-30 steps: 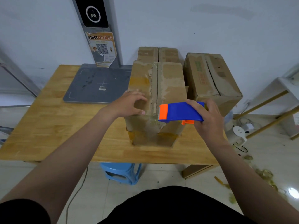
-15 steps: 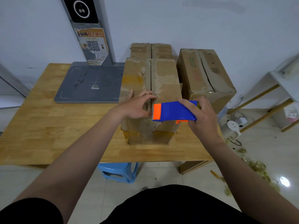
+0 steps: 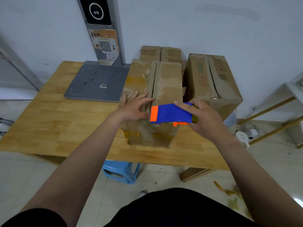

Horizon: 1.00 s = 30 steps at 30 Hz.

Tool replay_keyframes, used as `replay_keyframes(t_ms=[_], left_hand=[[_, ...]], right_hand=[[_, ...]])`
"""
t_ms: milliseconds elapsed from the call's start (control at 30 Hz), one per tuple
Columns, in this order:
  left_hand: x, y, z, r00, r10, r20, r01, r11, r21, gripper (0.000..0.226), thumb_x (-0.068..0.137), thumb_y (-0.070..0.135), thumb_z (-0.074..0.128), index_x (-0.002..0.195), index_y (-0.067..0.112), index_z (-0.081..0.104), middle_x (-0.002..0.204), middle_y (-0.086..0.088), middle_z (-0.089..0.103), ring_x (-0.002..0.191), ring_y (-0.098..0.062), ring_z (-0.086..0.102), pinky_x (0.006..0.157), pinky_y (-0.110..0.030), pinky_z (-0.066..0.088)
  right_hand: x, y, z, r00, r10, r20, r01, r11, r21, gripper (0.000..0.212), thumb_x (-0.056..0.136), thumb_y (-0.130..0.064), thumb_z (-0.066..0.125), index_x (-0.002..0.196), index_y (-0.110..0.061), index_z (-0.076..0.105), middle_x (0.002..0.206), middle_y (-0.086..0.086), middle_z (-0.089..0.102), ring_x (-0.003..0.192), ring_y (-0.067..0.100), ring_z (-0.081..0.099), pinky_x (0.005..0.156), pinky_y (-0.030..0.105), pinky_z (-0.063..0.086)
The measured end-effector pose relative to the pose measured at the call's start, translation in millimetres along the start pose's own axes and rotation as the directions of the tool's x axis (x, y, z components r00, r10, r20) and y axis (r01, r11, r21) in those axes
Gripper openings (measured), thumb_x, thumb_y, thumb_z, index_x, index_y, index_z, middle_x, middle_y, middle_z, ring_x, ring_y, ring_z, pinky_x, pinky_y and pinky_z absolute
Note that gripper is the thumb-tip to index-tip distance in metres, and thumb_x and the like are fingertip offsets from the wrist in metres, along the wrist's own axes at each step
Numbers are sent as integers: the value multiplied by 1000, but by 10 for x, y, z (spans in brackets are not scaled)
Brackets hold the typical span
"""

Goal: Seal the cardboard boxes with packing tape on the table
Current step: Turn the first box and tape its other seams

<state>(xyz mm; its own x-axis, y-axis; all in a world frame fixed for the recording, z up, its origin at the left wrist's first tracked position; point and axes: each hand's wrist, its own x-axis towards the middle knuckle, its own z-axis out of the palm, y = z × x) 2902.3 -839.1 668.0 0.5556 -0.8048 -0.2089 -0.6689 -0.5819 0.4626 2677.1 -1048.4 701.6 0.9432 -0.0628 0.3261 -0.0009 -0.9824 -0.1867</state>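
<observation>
Scene: A person stood at a wooden table, seen from their own head, with both arms reaching forward to a cardboard box.
Front box: It stood near the table's front edge, its two top flaps down, with a dark open seam running between them.
Left hand: It lay on the left flap with the fingers spread and fairly straight, the fingertips reaching the seam.
Right hand: Its fingers were curled around a blue and orange tape dispenser, held over the box's near end with the orange tip pointing left.
Risk, fingers: The left thumb sat just beside the orange tip, so it could have been caught under the tape or nicked by the cutter.
Risk, seam: If the left hand eased off, the flaps might have sprung apart and the tape landed crooked.
Risk, surface: The box top looked torn and peeling, so fresh tape might have gripped poorly.
Risk, sliding: A hard pull toward the person could have dragged the box off the front edge.
Rear box: It stood directly behind, flaps closed.
Right box: It stood just beside the front box, with a dark slit along its top.
Contents: No box showed what it held.
Other: A grey platform lay on the table to the left.
</observation>
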Motion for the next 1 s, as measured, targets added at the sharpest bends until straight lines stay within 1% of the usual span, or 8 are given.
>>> replay_keyframes(t_ms=[133,267,400,533,700,767,900,1000], left_hand=[[-24,-54,12,999,-9,-46,7,999,-38,77,89,48,73,155,47,32,170,17,10,157,-12,-7,123,-56,-14],[-48,-65,19,998,-13,-54,10,999,-46,80,88,47,76,155,46,33,169,21,11,157,-8,-6,124,-52,-14],[-104,-55,24,998,-13,-64,8,996,-84,78,88,46,76,155,47,35,167,25,12,156,-3,-5,125,-49,-14],[-112,-33,29,997,-27,-69,20,994,-103,76,87,50,75,153,47,38,165,31,13,154,3,-4,126,-49,-12],[-123,-7,68,994,-36,-101,32,998,-48,71,89,54,71,152,46,38,166,29,14,155,0,-3,126,-49,-10],[-122,36,114,990,-57,-133,57,998,-1,69,90,54,68,151,45,37,166,27,15,156,-2,-2,126,-48,-10],[-136,84,162,981,-81,-177,89,995,39,71,87,58,64,151,46,36,166,27,17,156,-3,0,125,-52,-7],[-153,103,192,971,-91,-221,102,994,36,75,81,67,61,150,48,38,164,28,21,155,-1,3,126,-51,-7]], right_hand=[[-18,59,-32,997,-81,-11,81,997,20,74,83,-24,79,147,-39,46,107,3,49,95,20,52,54,33,49],[-66,182,-53,992,-121,-38,123,992,41,76,79,-21,81,145,-39,47,109,5,50,96,21,51,55,34,50],[-292,491,-92,996,-27,-86,29,999,16,82,77,-17,84,143,-44,43,112,2,48,95,21,53,56,30,46],[-508,761,-124,996,-5,-92,2,1000,-28,81,79,-16,80,144,-44,40,114,2,43,88,27,57,53,38,54],[-465,750,-105,996,27,-80,-32,998,-51,70,83,-36,76,143,-46,43,113,1,43,93,25,57,51,34,51],[-448,760,-99,996,20,-86,-24,999,-38,63,84,-42,68,143,-43,46,112,1,43,95,24,56,50,34,51],[-475,785,-29,993,12,-121,-10,1000,11,60,85,-32,63,143,-38,47,109,0,41,88,23,55,49,38,53],[-483,812,35,988,39,-148,-34,999,40,65,85,-21,69,143,-37,46,107,0,42,87,23,54,51,39,53]])
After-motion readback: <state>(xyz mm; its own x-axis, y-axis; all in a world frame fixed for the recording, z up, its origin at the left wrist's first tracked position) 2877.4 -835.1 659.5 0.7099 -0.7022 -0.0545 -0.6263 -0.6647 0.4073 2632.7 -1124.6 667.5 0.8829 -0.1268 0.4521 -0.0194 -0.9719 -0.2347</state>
